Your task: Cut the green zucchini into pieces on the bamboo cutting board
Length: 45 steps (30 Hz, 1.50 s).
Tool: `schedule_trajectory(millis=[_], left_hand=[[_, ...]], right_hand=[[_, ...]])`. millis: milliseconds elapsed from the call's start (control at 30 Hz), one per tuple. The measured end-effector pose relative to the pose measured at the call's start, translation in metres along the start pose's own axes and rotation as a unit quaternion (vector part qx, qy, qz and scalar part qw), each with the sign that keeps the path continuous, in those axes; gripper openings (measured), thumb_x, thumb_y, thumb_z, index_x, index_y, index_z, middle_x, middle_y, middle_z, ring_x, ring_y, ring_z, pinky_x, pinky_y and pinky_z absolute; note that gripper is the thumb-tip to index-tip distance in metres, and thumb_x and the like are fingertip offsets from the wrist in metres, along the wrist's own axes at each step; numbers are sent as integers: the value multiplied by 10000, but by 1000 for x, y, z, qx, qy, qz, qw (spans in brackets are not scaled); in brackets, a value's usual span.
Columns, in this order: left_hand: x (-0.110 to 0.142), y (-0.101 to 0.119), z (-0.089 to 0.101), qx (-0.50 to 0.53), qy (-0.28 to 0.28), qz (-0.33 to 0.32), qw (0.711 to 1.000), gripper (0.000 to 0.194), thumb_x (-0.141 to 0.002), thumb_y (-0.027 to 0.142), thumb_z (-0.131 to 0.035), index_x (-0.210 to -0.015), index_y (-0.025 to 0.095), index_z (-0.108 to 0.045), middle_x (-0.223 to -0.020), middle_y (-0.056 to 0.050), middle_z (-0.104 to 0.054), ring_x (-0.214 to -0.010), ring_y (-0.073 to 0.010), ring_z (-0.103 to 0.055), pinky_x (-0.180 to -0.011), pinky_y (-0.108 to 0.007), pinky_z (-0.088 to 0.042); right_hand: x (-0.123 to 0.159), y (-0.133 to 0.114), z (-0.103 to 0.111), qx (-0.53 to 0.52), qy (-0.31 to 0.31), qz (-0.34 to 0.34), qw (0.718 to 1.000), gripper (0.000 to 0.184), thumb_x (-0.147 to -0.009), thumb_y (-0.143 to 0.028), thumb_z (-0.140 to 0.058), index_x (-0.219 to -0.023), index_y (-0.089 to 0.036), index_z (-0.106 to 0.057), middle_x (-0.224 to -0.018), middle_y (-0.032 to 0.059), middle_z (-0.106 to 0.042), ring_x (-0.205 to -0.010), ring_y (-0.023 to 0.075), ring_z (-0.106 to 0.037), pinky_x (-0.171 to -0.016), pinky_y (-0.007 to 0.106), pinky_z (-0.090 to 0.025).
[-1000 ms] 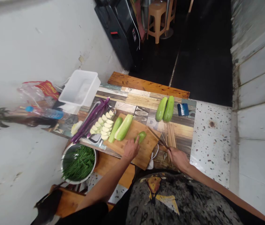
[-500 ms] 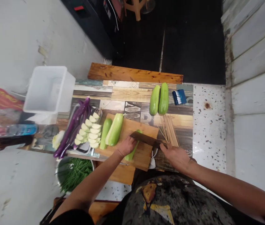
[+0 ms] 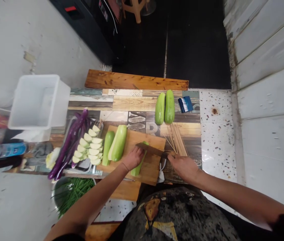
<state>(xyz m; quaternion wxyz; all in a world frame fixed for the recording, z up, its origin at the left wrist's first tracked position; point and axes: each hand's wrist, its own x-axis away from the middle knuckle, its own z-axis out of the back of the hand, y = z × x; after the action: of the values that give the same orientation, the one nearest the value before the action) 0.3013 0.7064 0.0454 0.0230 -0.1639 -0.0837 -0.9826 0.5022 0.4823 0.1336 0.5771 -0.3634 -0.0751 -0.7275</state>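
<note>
My right hand (image 3: 183,169) is closed round the handle of a kitchen knife (image 3: 152,149), whose wide dark blade lies across a cut zucchini piece (image 3: 137,169). On that piece my left hand (image 3: 133,158) rests with bent fingers, close beside the blade's tip, holding it on the wooden cutting board (image 3: 154,167). How deep the edge sits in the zucchini cannot be made out. To the left on the board lie a big zucchini chunk (image 3: 119,144) with a pale cut face and a slimmer zucchini piece (image 3: 108,147).
Eggplant slices (image 3: 95,146) in rows and whole purple eggplants (image 3: 71,144) lie left of the board. Beyond it are two whole zucchinis (image 3: 160,108), bamboo skewers (image 3: 178,140) and a blue packet (image 3: 185,104). A white bin (image 3: 35,100) and a bowl of green stalks (image 3: 74,192) are leftward.
The whole view has shifted, so the table and things appear further left. Both hands, the knife and the zucchini keep nearly the same places on the board.
</note>
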Motion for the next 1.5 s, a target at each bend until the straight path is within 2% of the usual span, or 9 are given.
schedule_trajectory(millis=[100,233,433,633,833,900,1067,1367,1500], left_hand=[[-1,-1,4,-16,-16,-39,999,395,-986,140,-345,-1210,121,-670,-1169,-175,-647,-1192,-313,-553,-1019,-460,-495],[-2,-3,4,-22,-5,-46,999,410,-1001,151,-321,-1192,107,-681,-1134,-184,-661,-1164,-312,-569,-1011,-458,-506],[2,-10,-7,-15,50,-78,996,391,-992,144,-340,-1203,106,-667,-1161,-181,-652,-1150,-297,-577,-979,-463,-538],[4,-12,-11,-27,86,-89,992,413,-977,125,-353,-1276,86,-635,-1201,-201,-634,-1205,-300,-551,-990,-456,-537],[5,-9,-8,-74,118,-101,985,347,-997,158,-375,-1070,106,-711,-1033,-163,-665,-1001,-273,-614,-904,-417,-554],[6,-9,-10,-65,112,-96,987,350,-999,161,-367,-1029,117,-714,-988,-155,-661,-974,-270,-615,-881,-417,-551],[11,-11,-14,-20,81,-79,993,371,-996,164,-338,-1138,129,-679,-1040,-162,-652,-1004,-269,-599,-941,-470,-523],[13,-14,-16,-56,115,-118,985,387,-988,124,-337,-1168,92,-678,-1087,-179,-658,-1008,-263,-614,-931,-442,-536],[17,-13,-18,-54,113,-111,986,417,-974,116,-337,-1244,97,-655,-1171,-187,-643,-1099,-272,-592,-970,-450,-521]], right_hand=[[-1,0,-2,-10,0,-3,1000,311,-924,-76,-423,-1190,-183,-546,-988,119,-711,-844,270,-740,-653,307,-540],[0,-1,-5,-18,5,-4,1000,315,-922,-69,-421,-1190,-176,-547,-996,130,-714,-857,257,-739,-671,293,-539],[-3,0,-5,-38,-9,-1,999,286,-935,-74,-422,-1168,-165,-561,-994,150,-718,-884,270,-736,-698,305,-538],[-15,2,-16,-69,-5,-13,998,333,-924,-48,-382,-1159,-137,-601,-997,157,-738,-909,281,-736,-728,322,-542],[-4,-3,-8,-64,-6,-7,998,314,-928,-70,-393,-1139,-139,-614,-1036,165,-725,-899,281,-730,-711,314,-541],[1,-5,-1,-65,-14,-5,998,306,-936,-79,-389,-1138,-140,-611,-1032,161,-724,-916,283,-726,-716,316,-542],[2,-6,7,-80,-21,8,997,292,-952,-82,-399,-1160,-120,-599,-1000,175,-731,-939,260,-723,-759,293,-528],[-14,-7,-4,-101,-21,-5,995,287,-933,-82,-447,-1157,-108,-624,-949,176,-746,-954,254,-727,-771,268,-516],[-18,-8,-9,-93,-29,-14,995,288,-920,-71,-464,-1158,-96,-624,-945,178,-747,-950,250,-729,-790,271,-523]])
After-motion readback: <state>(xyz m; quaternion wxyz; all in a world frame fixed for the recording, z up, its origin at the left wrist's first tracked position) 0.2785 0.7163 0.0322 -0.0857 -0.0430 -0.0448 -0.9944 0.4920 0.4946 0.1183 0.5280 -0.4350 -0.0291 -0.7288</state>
